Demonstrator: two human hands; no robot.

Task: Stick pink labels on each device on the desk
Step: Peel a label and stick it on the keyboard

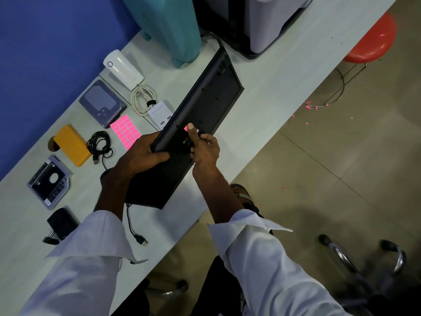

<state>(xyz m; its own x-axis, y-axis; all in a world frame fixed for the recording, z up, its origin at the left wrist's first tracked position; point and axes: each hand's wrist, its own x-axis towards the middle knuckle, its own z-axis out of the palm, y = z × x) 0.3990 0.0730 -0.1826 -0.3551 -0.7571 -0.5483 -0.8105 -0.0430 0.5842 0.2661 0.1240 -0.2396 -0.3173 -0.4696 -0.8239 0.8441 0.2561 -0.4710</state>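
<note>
A black keyboard (205,103) is turned underside up over the pale desk (262,115). My left hand (141,156) grips its near left edge. My right hand (205,147) holds the middle of it, the thumb pressing a small pink label (186,128) onto the black underside. The sheet of pink labels (125,131) lies flat on the desk just left of my hands. The keyboard's cable and USB plug (142,241) trail over the desk below my left sleeve.
Left of the sheet lie a hard drive (102,103), a yellow power bank (73,144), a black coiled cable (100,144), a drive caddy (50,181) and a small black device (61,222). A white device (123,67), white cable (143,96), teal case (168,26), printer (257,19). A red stool (373,39).
</note>
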